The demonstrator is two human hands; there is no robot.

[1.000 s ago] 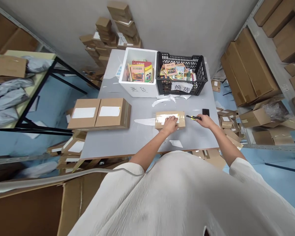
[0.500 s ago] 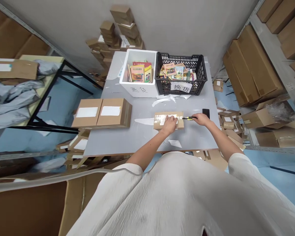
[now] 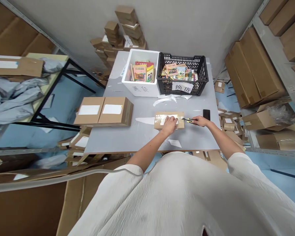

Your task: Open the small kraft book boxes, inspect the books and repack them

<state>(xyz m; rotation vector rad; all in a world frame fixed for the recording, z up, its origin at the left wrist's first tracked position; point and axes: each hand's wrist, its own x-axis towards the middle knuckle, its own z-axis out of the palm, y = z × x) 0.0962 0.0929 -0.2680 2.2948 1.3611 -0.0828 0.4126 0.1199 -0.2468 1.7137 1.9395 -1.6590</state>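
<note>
A small brown cardboard box [image 3: 157,124] with a white label and clear printed tape lies on the grey table [image 3: 118,141] in front of me. My left hand [image 3: 169,125] rests on its top, fingers spread over the label. At the box's right end, my right hand [image 3: 199,121] is closed around a black-and-yellow box cutter [image 3: 190,120]. The cutter's tip points left and meets the box's edge near the tape; whether it is in the tape I cannot make out. A black phone [image 3: 206,114] lies just beyond my right hand.
Two labelled cartons [image 3: 115,113] stand on the left of the table. At the back are a white foam bin [image 3: 142,88] and a black crate [image 3: 203,78], both with books. Paper scraps [image 3: 175,143] lie about. Shelves with boxes [image 3: 255,72] flank the right side.
The box cutter has turned slightly, its handle end now lower and nearer me. My right hand has shifted a little with it. My left hand stays on the box.
</note>
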